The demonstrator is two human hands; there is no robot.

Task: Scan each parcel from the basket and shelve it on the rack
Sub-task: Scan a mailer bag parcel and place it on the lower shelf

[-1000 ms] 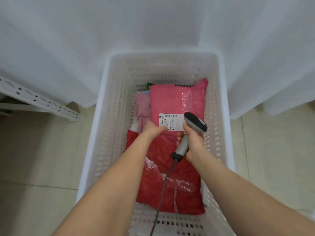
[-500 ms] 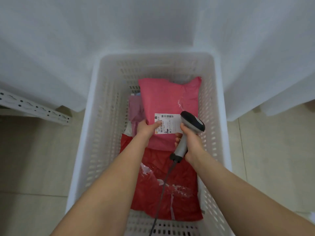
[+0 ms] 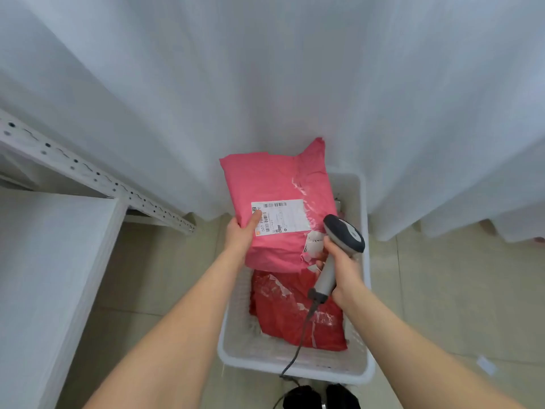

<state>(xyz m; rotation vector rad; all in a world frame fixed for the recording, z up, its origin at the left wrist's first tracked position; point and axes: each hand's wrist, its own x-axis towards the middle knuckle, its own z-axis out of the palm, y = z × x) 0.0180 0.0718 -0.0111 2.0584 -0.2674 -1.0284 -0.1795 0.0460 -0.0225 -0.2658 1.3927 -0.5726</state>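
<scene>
View from above of two bare arms reaching out over a white slatted basket [image 3: 295,371] that stands on a pale tiled floor [image 3: 442,290].

The left hand [image 3: 239,234] grips the near left edge of a pink parcel [image 3: 277,178]. Its thumb lies curled on top, pressing a corner of the white barcode label [image 3: 281,215]. Its fingers are hidden underneath. The parcel is held up above the far half of the basket with its label side facing up. Its far end shows against the white curtain [image 3: 265,84] behind the basket.

The right hand [image 3: 345,264] is over the basket's right side, just beside the parcel's near right corner. Its fingers are wrapped round the grey handle of a barcode scanner [image 3: 343,234], whose dark head sits just right of the label. The scanner's cable [image 3: 298,345] hangs down over the basket's near rim.

A red parcel [image 3: 295,314] lies inside the basket, below both hands. To the left of the basket stands a white metal rack [image 3: 88,172] with a perforated beam.
</scene>
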